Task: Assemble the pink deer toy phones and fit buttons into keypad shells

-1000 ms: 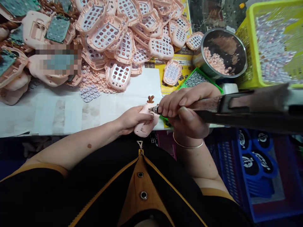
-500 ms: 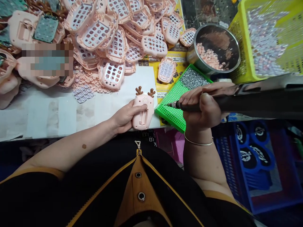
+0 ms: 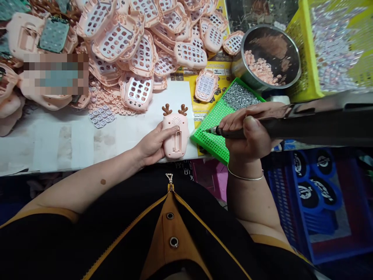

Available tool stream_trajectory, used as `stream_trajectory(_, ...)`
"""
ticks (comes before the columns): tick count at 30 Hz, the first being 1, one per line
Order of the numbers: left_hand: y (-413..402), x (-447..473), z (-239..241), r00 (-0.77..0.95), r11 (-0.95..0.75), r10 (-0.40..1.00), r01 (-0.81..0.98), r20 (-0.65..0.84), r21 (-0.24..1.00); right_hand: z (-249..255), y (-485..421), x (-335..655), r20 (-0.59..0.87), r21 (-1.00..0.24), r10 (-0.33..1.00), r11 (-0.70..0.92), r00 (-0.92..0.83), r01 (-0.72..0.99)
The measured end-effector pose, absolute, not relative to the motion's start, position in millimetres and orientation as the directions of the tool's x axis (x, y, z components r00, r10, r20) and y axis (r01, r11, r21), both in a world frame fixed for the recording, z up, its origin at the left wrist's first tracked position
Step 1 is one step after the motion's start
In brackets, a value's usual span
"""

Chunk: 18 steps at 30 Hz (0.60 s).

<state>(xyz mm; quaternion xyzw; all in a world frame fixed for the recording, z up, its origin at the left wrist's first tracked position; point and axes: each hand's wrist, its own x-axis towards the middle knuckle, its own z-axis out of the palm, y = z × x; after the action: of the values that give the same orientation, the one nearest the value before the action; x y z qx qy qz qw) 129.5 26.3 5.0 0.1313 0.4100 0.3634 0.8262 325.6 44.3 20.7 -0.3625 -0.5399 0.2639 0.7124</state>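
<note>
My left hand (image 3: 151,146) grips a pink toy phone shell (image 3: 175,134) with two brown antlers, lying back side up at the table's front edge. My right hand (image 3: 250,134) is wrapped round a dark electric screwdriver (image 3: 305,122). Its tip rests on the green perforated screw tray (image 3: 217,134) just right of the shell. A heap of small silver screws (image 3: 239,97) lies at the tray's far end.
A big pile of pink keypad shells (image 3: 140,42) covers the table's far left and middle. A steel bowl (image 3: 269,58) holds small pink parts. A yellow basket (image 3: 335,46) stands at the far right. Blue crates (image 3: 314,198) sit below the table on the right.
The screwdriver tip has left the pink shell and moved right onto the green tray. My left hand has laid the shell flat on the table and turned it slightly.
</note>
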Motion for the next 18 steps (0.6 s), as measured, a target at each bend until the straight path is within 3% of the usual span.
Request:
stream_trajectory(6, 26.7, 134.4, 3.6, 0.323, 0.628, 0.763, -0.577, -0.560, 0.522, 58.2, 19.3, 318.6, 0.707, -0.684, 0.685, 0.725, 0.177, -0.075)
stream_trajectory(11, 25.6, 138.1, 5.9, 0.274, 0.606, 0.765, -0.613, -0.583, 0.507, 64.3, -6.2, 302.2, 0.612, -0.766, 0.782, 0.623, 0.115, -0.160)
stream_trajectory(18, 23.7, 137.0, 5.0, 0.277, 0.602, 0.775, -0.596, -0.568, 0.532, 50.7, -4.9, 291.4, 0.605, -0.750, 0.789, 0.610, 0.108, -0.258)
